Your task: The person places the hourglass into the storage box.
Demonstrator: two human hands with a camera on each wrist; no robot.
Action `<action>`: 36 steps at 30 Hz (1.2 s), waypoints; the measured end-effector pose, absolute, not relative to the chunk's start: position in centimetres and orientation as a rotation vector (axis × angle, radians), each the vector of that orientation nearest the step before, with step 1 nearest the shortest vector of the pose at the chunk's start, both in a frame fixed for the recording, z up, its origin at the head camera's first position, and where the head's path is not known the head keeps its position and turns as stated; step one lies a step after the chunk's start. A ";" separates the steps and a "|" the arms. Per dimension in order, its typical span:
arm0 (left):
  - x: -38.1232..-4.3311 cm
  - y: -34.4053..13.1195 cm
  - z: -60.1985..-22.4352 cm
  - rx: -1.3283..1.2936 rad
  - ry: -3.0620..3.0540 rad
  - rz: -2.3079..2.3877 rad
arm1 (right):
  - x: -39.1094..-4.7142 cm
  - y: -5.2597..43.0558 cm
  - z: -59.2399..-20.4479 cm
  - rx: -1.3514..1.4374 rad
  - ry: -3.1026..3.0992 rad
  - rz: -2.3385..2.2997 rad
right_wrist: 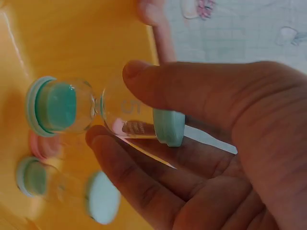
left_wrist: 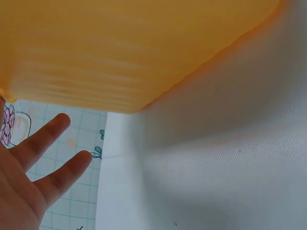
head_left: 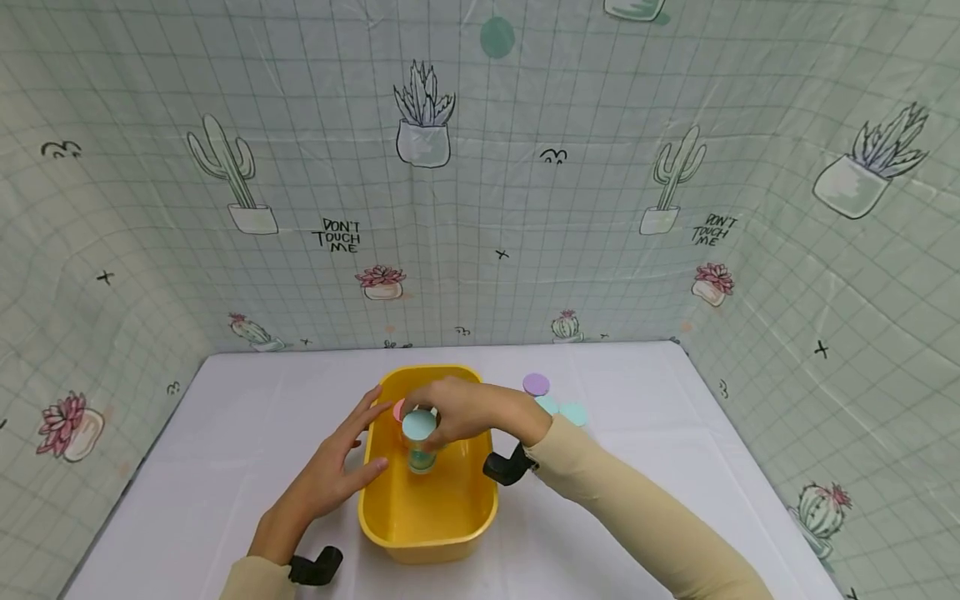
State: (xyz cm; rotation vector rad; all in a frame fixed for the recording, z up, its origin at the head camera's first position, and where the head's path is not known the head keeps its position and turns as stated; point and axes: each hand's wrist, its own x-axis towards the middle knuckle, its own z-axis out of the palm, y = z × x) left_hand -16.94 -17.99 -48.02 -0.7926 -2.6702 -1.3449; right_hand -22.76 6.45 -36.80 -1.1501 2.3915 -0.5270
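Note:
My right hand (head_left: 457, 408) reaches over the yellow bin (head_left: 429, 547) and holds a sand timer (right_wrist: 129, 103) with mint-green caps between thumb and fingers. Its teal sand lies in the end away from the palm, and a "5" shows on the glass. Below it in the right wrist view are a second mint-capped sand timer (right_wrist: 103, 197) and a pink-capped one (right_wrist: 45, 145), both inside the bin. My left hand (head_left: 330, 475) is at the bin's left side, fingers spread along the rim, holding nothing. In the left wrist view two straight fingers (left_wrist: 67, 175) show beside the bin's wall.
To the right of the bin, a purple round piece (head_left: 536, 384) and two mint-green round pieces (head_left: 573, 414) sit on the white tabletop (head_left: 615, 492). A cactus-print cloth (head_left: 465, 200) stands around the back and sides of the table.

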 end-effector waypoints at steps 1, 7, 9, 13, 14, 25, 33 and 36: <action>-16.9 -18.0 -48.1 -0.795 -2.670 -1.344 | -22.8 6.3 -37.2 -1.142 2.391 -0.512; -17.0 -17.9 -48.1 -0.807 -2.659 -1.347 | -22.9 5.3 -39.0 -1.093 2.377 -0.481; -17.0 -17.8 -48.1 -0.804 -2.655 -1.347 | -22.9 5.1 -39.4 -1.082 2.386 -0.472; -16.9 -17.8 -48.2 -0.785 -2.674 -1.350 | -22.8 4.6 -40.1 -1.059 2.394 -0.453; -16.8 -17.8 -48.2 -0.785 -2.675 -1.354 | -22.7 4.6 -40.2 -1.051 2.396 -0.451; -16.9 -17.7 -48.2 -0.818 -2.628 -1.373 | -23.0 3.9 -40.5 -1.050 2.442 -0.404; -17.1 -18.0 -48.2 -0.816 -2.629 -1.369 | -23.1 3.1 -40.4 -1.007 2.473 -0.346; -17.2 -18.0 -48.2 -0.812 -2.630 -1.356 | -23.1 3.0 -40.3 -0.993 2.481 -0.332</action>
